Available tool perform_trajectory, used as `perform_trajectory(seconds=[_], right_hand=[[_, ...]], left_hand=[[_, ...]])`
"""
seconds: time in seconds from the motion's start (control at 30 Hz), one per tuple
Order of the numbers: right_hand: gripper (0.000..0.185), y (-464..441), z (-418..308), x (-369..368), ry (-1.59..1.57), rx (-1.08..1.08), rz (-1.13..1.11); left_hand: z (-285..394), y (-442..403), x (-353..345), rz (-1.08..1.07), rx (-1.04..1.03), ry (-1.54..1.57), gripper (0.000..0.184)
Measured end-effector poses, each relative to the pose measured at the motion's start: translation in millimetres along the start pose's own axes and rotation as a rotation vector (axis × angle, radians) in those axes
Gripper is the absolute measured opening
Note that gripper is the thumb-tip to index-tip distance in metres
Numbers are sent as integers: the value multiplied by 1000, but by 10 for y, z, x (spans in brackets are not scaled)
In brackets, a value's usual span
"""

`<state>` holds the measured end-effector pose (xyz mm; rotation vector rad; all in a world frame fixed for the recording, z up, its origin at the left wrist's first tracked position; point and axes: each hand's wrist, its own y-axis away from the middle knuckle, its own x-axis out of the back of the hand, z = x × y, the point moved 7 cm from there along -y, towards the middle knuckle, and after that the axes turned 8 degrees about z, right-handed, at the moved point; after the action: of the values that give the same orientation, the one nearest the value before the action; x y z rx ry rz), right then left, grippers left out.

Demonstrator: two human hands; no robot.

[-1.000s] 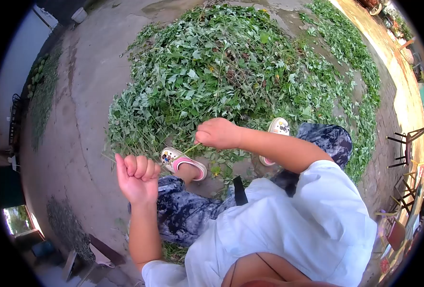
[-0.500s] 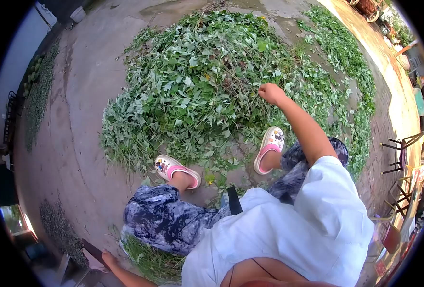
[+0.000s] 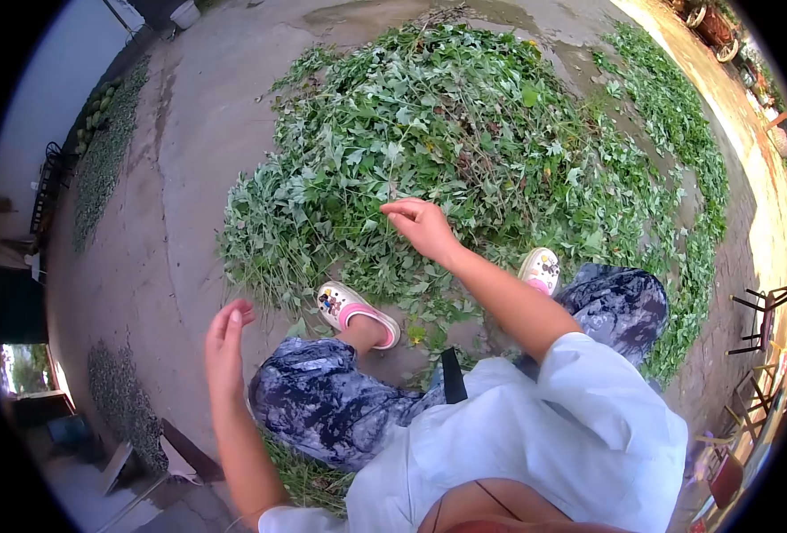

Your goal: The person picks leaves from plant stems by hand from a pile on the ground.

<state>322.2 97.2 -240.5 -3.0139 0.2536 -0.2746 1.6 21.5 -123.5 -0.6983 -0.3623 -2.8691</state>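
A heap of cut leafy stems point(image 3: 393, 133) is filling the upper middle of the frame, lying loose on the concrete floor point(image 3: 207, 115), and a longer strip of greens point(image 3: 669, 115) is running down the upper right. The person's hands are hovering well apart: the right hand point(image 3: 422, 229) is reaching over the heap's near edge at centre, fingers stretching forward close together, though whether they are pinching a stem cannot be told; the left hand point(image 3: 226, 342) is hanging over the floor at centre left, its fingers spreading loosely. Below the heap, two white-and-pink clogs point(image 3: 377, 327) are covering the feet, and more green stems point(image 3: 300, 471) are showing beside the patterned trousers point(image 3: 322, 400) at lower middle. A white bucket point(image 3: 185, 14) is standing at the upper left, its contents hiding from view, while green melons point(image 3: 95, 114) are lying in a pile near the wall.
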Motion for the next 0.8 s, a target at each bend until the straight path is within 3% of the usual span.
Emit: perform_trajectory(seconds=[0.13, 0.17, 0.2, 0.27, 0.33, 0.4, 0.43, 0.47, 0.53, 0.6, 0.67, 0.73, 0.8], right_hand=[[20, 487, -836, -280, -14, 206, -193], [19, 591, -938, -327, -36, 295, -191], [19, 659, -1012, -347, -36, 298, -192], [12, 739, -1113, -356, -63, 182, -303], [24, 693, -879, -228, -148, -130, -180], [34, 538, -791, -67, -217, -126, 63], [36, 475, -744, -79, -280, -135, 73], [31, 423, -715, -140, -305, -69, 32], [27, 416, -611, -264, -392, -116, -212], [24, 388, -540, -220, -405, -138, -158], [22, 289, -237, -22, -732, -492, 146], [21, 53, 121, 442, -840, -580, 476], [19, -204, 439, 1062, -765, -490, 749]], left_hand=[[563, -15, -1160, -298, -16, 204, 59], [574, -68, -1312, -309, -15, 252, 58], [509, -157, -1435, -287, -43, 328, 42], [464, -167, -1524, -344, 19, 416, 26], [395, -170, -1533, -285, -13, 409, 25], [436, -108, -1565, -316, -33, 342, 24], [439, -77, -1601, -351, -100, 140, 24], [426, -55, -1635, -380, -170, -64, 24], [422, -2, -1735, -471, -235, -102, 23], [503, 50, -1778, -500, -318, -187, 24], [403, -13, -1780, -507, -271, -178, 24], [376, -58, -1743, -483, -285, -187, 25], [263, -119, -1694, -492, -279, -140, 25]])
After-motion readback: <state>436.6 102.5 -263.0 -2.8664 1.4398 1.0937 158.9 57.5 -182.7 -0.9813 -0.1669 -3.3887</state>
